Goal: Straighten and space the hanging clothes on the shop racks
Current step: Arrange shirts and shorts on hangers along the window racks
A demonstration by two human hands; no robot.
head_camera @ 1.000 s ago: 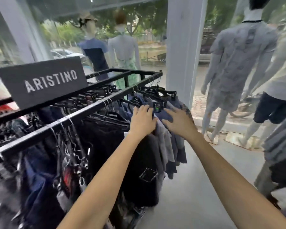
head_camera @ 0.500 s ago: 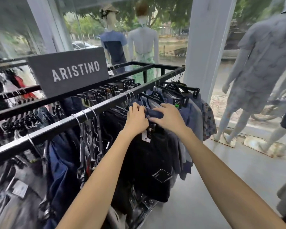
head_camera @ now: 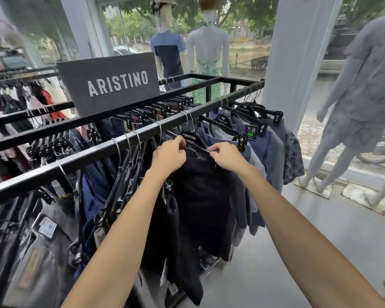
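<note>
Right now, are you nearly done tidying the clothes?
Not yet. Done: the blue and grey clothes at the far end of the rail hang spaced apart. In hand: the left hand and right hand grip the black hanger of a dark garment. Left: the bunched hangers nearer along the rail need spreading.

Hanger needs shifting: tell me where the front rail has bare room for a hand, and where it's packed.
Bare stretches on the front rail: between the lone wire hook and the hook cluster beside the left hand; also between the held hanger's hook and the next hook rightward. Crowded: that cluster and the inner rail's clip hangers.
</note>
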